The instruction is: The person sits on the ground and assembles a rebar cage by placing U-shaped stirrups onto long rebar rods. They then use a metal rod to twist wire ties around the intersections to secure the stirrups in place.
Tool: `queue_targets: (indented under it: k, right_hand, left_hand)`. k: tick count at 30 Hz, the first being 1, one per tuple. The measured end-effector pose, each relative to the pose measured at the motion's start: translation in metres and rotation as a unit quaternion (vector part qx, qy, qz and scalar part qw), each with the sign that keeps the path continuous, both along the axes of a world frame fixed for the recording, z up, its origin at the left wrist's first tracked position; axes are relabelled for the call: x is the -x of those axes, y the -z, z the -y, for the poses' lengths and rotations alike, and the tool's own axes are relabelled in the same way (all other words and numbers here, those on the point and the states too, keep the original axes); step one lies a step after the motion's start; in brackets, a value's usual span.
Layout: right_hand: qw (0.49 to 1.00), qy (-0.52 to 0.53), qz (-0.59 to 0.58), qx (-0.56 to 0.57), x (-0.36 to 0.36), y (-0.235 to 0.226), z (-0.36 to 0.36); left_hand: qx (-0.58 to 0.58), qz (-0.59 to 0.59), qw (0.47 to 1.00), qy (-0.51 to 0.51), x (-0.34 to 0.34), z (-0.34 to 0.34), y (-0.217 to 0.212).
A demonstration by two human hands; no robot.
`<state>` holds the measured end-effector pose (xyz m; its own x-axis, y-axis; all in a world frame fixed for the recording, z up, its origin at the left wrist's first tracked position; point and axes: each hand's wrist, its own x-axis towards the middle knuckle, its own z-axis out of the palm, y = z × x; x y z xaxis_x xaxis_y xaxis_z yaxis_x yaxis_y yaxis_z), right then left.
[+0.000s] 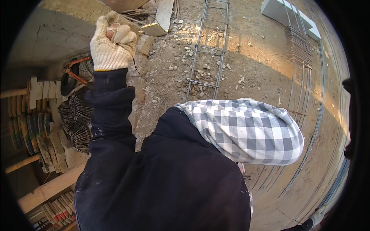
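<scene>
My left hand point(115, 44), in a cream knitted work glove with a dark sleeve, is raised at the upper left. Its fingers are curled in. A small brownish-pink spot shows among them; whether it is a bare fingertip or a held thing I cannot tell. The sleeve blends into the black top point(173, 181) of a person bent close in front of me. A grey-and-white checked head covering point(246, 131) hides that person's head. At the lower right rim is a small pale gloved hand point(318, 216) on a dark sleeve. Whose it is, and its fingers, stay unclear.
A rebar ladder frame point(210, 50) lies on stony dirt ahead. Bundled stirrups point(298, 46) and long bars lie at the right, near a white block point(283, 13). On the left are stacked boards point(34, 131), wooden poles point(52, 188) and a concrete wall point(50, 34).
</scene>
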<state>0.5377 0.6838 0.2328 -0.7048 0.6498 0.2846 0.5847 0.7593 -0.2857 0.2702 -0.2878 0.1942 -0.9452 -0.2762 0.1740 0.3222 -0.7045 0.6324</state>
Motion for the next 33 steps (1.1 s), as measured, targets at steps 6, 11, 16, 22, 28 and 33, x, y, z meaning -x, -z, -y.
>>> queue_targets:
  k: [6,11,16,22,28,33]
  right_hand:
    - [0.969,0.21,0.006,0.13,-0.257,0.237,0.154]
    - [0.785,0.442,0.276,0.335,-0.359,0.386,0.373]
    - [0.674,0.36,0.482,0.428,-0.348,0.29,0.431]
    - [0.953,0.26,-0.109,0.112,-0.257,0.009,0.464]
    - [0.601,-0.214,-0.135,0.758,0.021,0.005,0.53]
    - [0.401,-0.245,-0.416,0.779,0.111,0.035,0.564]
  left_hand:
    - [-0.156,-0.127,0.972,0.124,0.016,-0.127,-0.099]
    - [-0.353,-0.099,0.881,0.299,0.055,-0.2,-0.079]
    - [-0.418,-0.092,0.822,0.375,0.087,-0.228,-0.091]
    - [-0.463,-0.211,0.769,0.388,0.093,-0.185,-0.141]
    - [-0.544,-0.131,0.721,0.408,0.095,-0.211,-0.12]
    - [-0.423,0.03,0.763,0.489,0.077,-0.229,-0.03]
